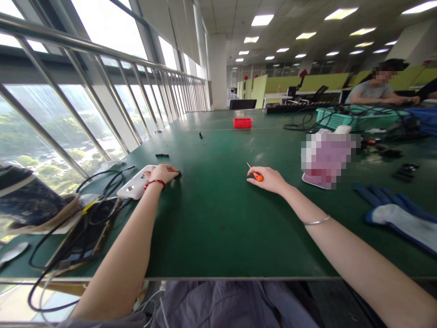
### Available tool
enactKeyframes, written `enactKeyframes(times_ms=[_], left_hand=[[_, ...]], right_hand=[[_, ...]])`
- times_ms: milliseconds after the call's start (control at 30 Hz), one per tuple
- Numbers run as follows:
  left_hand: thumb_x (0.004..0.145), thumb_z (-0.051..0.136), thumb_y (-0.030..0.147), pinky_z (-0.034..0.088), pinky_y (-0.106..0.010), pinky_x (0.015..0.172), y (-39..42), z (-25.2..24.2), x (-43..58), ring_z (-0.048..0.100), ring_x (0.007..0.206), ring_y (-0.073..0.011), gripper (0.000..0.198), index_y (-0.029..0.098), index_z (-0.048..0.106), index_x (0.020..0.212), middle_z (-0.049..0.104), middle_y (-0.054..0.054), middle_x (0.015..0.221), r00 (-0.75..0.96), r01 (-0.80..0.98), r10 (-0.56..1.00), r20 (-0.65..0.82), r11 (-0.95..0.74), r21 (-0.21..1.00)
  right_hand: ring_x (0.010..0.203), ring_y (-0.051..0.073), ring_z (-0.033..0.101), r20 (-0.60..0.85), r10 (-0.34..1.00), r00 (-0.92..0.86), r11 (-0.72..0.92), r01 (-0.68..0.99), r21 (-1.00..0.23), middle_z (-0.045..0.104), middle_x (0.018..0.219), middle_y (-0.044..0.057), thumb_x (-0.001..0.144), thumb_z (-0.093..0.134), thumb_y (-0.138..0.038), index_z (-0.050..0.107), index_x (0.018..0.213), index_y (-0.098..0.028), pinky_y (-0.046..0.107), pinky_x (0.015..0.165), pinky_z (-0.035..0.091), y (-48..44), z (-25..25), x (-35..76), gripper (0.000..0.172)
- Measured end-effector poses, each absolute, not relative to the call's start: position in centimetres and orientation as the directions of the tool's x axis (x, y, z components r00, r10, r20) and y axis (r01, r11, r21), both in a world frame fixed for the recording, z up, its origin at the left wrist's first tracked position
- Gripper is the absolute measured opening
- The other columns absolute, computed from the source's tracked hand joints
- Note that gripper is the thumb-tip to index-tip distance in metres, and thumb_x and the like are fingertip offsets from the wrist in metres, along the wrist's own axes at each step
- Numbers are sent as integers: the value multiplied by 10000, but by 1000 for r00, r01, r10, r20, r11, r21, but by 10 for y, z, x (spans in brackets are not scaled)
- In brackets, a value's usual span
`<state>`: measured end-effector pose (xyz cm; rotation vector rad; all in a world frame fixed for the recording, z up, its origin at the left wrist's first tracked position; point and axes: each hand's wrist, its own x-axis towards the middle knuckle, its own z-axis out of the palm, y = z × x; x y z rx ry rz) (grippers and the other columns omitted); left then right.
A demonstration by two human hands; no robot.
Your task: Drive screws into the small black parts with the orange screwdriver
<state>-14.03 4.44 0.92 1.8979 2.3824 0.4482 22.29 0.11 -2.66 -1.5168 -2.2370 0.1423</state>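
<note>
My left hand [164, 173] rests on the green table [218, 228], its fingers curled over a small black part [178, 173] at the end of a white device [135, 183]. A red cord circles that wrist. My right hand [269, 178] is closed around a small orange-handled screwdriver [256, 175], whose thin tip points up and to the left. A thin bangle sits on the right forearm. Both hands lie apart on the table top.
Black cables and a dark bag [30, 200] lie at the left edge by the window railing. A red tray [242, 123] stands far back. Blue-and-white gloves [399, 214] lie at the right. A teal basket [355, 119] with cables and another person sit far right.
</note>
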Motion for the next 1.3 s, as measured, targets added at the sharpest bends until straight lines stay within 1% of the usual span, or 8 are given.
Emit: enactKeyframes(times_ms=[100, 200, 367, 433, 533, 700, 900, 1300], left_hand=[[737, 576, 370, 353, -467, 936, 47, 5, -138, 607, 918, -284, 231, 227, 718, 849, 718, -40, 921, -227, 942, 964, 140, 180, 284], [775, 529, 325, 447, -355, 818, 46, -1, -128, 615, 929, -262, 259, 205, 699, 928, 698, -63, 982, -169, 965, 964, 204, 119, 235], [804, 481, 236, 465, -328, 784, 42, -9, -99, 595, 962, -254, 276, 191, 689, 979, 642, -94, 1053, 8, 996, 948, 320, -37, 86], [800, 498, 238, 474, -322, 779, 39, -13, -81, 599, 927, -238, 259, 197, 697, 960, 643, -79, 1003, 98, 979, 943, 318, -149, 142], [785, 546, 243, 482, -295, 783, 32, -21, -47, 602, 870, -198, 223, 191, 709, 927, 644, -57, 933, 272, 877, 915, 297, -363, 315], [763, 614, 243, 495, -259, 753, 17, -34, -3, 597, 784, -146, 182, 182, 708, 907, 629, -39, 866, 539, 588, 777, 326, -624, 516], [764, 619, 229, 500, -262, 745, 14, -36, 0, 592, 768, -141, 164, 160, 702, 887, 616, -47, 852, 553, 533, 763, 334, -632, 562], [743, 616, 256, 481, -252, 696, 11, -35, 0, 584, 751, -141, 137, 177, 697, 820, 631, -38, 841, 523, 569, 759, 388, -650, 503]], right_hand=[[889, 233, 632, 328, 904, -273, 386, 851, -355, 689, 1023, 8, 803, 517, -503, 638, 963, -285, 331, 680, 452, -1, -25, 220, 296], [884, 222, 637, 423, 881, -210, 388, 832, -396, 702, 991, 1, 814, 503, -490, 666, 905, -286, 310, 679, 449, -5, -21, 217, 277], [673, 171, 608, 571, 820, 27, 366, 742, -561, 667, 718, -10, 772, 534, -348, 611, 872, -253, 275, 632, 431, -10, -11, 210, 158], [619, 155, 573, 609, 786, 112, 400, 658, -638, 620, 662, -19, 734, 564, -327, 552, 851, -233, 269, 622, 430, -14, -4, 205, 151], [625, 139, 547, 677, 725, 126, 523, 539, -661, 579, 669, -9, 710, 585, -315, 492, 709, -215, 250, 607, 422, -21, 7, 198, 136], [518, 113, 430, 721, 673, 165, 546, 547, -634, 431, 525, -34, 742, 532, -293, 406, 560, -217, 246, 541, 371, -36, 19, 189, 235], [515, 114, 437, 718, 679, 156, 557, 528, -641, 441, 533, -27, 720, 526, -267, 397, 549, -220, 249, 533, 371, -39, 20, 188, 219], [522, 113, 442, 697, 712, 84, 542, 566, -621, 443, 528, -25, 761, 527, -359, 417, 552, -214, 248, 547, 361, -38, 21, 190, 277]])
